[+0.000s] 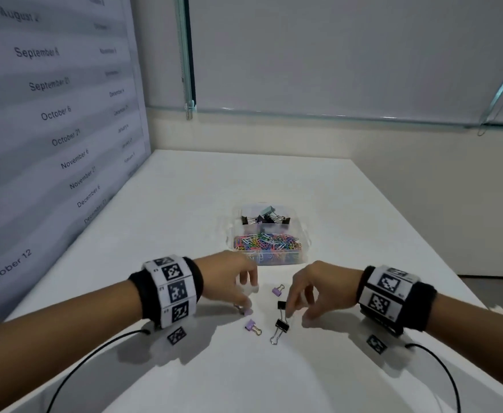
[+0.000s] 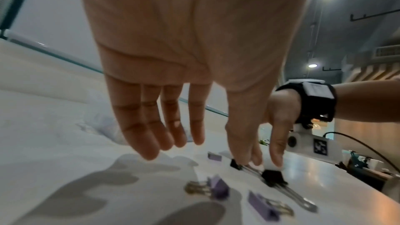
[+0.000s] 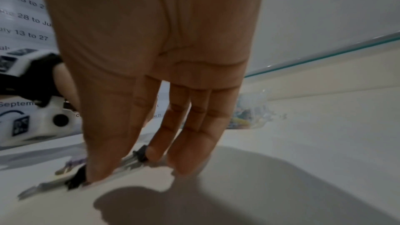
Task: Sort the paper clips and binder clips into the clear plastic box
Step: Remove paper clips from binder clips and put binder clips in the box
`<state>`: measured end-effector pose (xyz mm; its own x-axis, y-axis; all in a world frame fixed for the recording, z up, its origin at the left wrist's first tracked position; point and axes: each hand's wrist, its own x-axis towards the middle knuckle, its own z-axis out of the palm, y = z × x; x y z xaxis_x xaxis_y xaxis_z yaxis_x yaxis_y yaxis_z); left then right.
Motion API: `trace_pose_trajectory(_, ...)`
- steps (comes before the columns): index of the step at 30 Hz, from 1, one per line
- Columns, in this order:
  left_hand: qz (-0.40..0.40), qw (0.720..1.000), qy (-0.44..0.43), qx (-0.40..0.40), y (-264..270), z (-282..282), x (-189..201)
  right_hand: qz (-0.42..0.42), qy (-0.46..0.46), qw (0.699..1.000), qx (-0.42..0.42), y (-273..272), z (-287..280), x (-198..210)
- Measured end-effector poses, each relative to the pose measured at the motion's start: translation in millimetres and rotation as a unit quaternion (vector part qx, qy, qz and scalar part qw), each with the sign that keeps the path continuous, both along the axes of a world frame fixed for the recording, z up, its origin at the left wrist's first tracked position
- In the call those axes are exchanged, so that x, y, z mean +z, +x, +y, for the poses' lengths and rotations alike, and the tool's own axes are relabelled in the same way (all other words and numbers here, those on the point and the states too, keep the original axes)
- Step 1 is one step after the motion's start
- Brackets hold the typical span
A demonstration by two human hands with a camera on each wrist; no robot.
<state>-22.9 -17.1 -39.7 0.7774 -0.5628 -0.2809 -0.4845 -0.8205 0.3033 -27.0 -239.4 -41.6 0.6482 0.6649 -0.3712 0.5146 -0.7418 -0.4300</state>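
The clear plastic box [image 1: 303,251] holds binder clips in its far compartment and coloured paper clips in the near one. Several binder clips lie loose in front of it. My left hand [image 1: 250,298] hangs with straight fingers [image 2: 149,145] just over a purple clip [image 1: 247,312], holding nothing. Two more purple clips [image 1: 277,290] [image 1: 250,325] lie nearby. My right hand [image 1: 296,314] reaches down between two black clips [image 1: 281,305] [image 1: 282,325]. Its thumb [image 3: 97,172] sits beside the nearer black clip [image 3: 76,180] and its index tip touches the farther one [image 3: 141,153].
The white table [image 1: 363,219] ends at a right edge close to the box. A wall printed with dates [image 1: 50,114] runs along the left side. Wrist-camera cables [image 1: 74,371] trail toward the front edge.
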Motion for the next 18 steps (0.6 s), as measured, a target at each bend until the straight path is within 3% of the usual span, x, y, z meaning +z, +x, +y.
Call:
trace_pose_trajectory(3,0.021,1.0,0.01,0.009,-15.4,-4.3,-4.8,0.0,0.002,1.0,-0.017,-1.1,3.6,-8.6)
trace_pose_trajectory(12,0.053,0.996,-0.072,0.018,-27.1,-20.6,-22.2,-0.059,-0.022,0.998,-0.026,-1.4,7.1,-12.5)
trace_pose_trajectory(18,0.058,0.997,-0.046,0.009,-24.0,-26.4,-19.0,-0.058,-0.042,0.997,-0.015,-8.3,6.4,-10.1)
